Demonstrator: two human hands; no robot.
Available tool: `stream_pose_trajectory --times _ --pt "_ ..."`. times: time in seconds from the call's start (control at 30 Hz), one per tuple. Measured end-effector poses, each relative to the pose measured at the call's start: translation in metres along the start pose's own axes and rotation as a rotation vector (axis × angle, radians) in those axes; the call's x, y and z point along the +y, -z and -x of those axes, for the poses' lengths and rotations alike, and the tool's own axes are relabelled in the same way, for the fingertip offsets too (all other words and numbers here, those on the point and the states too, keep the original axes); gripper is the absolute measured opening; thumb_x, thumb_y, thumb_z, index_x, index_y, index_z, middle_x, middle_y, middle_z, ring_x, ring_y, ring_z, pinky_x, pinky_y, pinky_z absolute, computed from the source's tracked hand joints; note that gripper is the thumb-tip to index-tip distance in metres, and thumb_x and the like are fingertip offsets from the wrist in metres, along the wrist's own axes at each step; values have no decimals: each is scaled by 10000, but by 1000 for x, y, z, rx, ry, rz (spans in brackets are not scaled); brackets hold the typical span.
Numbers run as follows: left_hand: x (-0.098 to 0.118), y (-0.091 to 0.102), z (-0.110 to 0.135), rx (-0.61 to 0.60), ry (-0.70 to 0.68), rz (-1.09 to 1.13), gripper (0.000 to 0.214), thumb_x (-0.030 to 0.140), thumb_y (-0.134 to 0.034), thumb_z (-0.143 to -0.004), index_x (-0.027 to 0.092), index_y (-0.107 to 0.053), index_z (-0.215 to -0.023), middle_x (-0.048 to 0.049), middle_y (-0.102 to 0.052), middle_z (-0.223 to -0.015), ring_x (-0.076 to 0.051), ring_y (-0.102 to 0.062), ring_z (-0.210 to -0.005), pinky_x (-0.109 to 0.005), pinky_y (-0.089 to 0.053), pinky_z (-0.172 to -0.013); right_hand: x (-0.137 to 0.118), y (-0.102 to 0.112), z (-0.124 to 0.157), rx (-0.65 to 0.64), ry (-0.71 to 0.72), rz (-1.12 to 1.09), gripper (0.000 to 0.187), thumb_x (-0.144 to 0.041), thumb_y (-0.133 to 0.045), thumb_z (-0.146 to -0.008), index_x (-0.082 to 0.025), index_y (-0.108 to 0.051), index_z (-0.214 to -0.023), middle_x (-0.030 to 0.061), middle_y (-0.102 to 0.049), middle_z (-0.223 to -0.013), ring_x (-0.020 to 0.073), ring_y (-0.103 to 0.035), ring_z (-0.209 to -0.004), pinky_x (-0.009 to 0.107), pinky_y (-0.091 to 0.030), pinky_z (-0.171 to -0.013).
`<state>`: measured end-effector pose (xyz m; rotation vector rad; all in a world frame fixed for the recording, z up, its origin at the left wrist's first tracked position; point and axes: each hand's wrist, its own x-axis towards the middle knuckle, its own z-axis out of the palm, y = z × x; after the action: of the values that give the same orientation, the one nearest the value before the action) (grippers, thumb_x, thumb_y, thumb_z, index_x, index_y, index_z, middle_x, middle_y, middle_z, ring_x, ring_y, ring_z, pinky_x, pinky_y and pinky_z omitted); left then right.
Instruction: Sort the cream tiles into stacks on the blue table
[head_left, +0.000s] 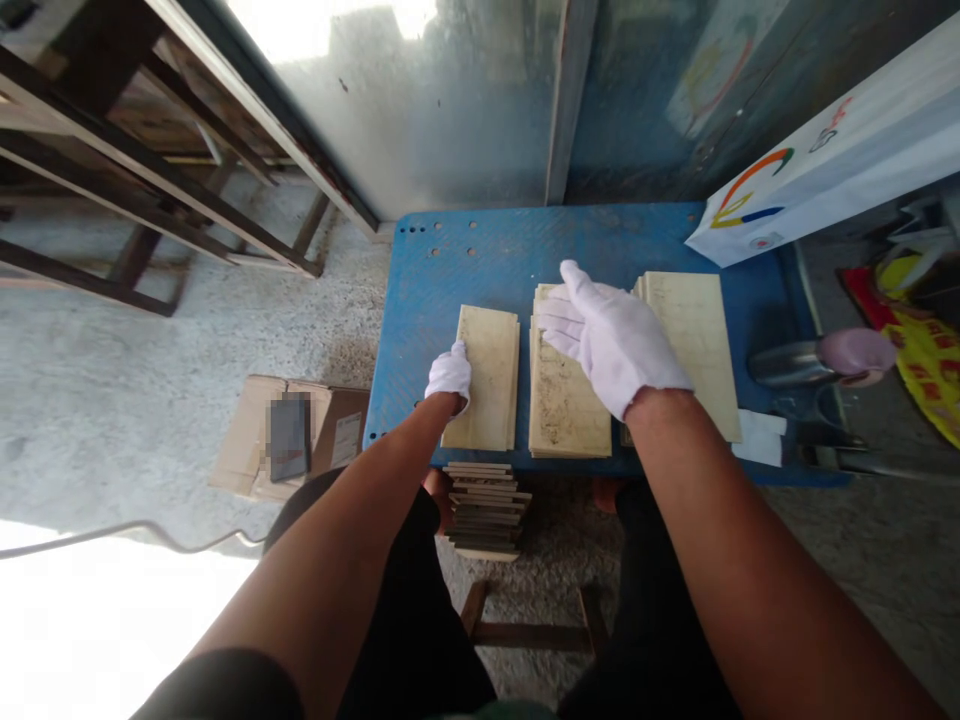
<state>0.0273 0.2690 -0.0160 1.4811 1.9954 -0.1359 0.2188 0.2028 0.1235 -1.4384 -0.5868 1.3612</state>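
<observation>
My left hand (pixel 448 374), in a white glove, is closed at the left edge of a low pile of thin pale boards (pixel 489 385). Its thumb lies along the top board's edge; the other fingers are mostly hidden. Over the middle stack of boards (pixel 568 405) is my right hand (pixel 604 335), also gloved, with fingers stretched out, thumb raised and nothing held. Dark specks mark the middle stack's top board. A third stack of boards (pixel 694 345) lies to the right, partly behind my right hand and wrist. All three rest on a blue table (pixel 427 300).
Between my legs, more thin boards (pixel 486 510) are stacked below the table edge. A metal flask with a pink lid (pixel 795 360), white paper (pixel 759 437) and a white bag (pixel 817 170) are at right. At left a phone (pixel 290 437) lies on a cardboard box (pixel 244 440).
</observation>
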Motion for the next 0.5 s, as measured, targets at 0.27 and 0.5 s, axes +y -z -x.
stream_pose_trajectory --times 0.27,0.5 --pt "-3 -20 -7 0 74 39 592 477 -246 -974 74 -637 -1160 -213 -624 -1233 -276 -601 -1151 -329 -466 -932 -7 0 5 68 -56 -92 476 -656 -651 -767 -195 -617 -883 85 -686 -848 201 -672 -875 317 -555 -780" --pt "-1 -33 -12 43 104 27 591 533 -247 -957 137 -668 -1080 -175 -674 -1153 -266 -642 -1072 -329 -496 -892 -3 -5 6 109 -76 -109 444 -622 -682 -760 -189 -625 -843 64 -689 -820 173 -677 -819 274 -556 -740"
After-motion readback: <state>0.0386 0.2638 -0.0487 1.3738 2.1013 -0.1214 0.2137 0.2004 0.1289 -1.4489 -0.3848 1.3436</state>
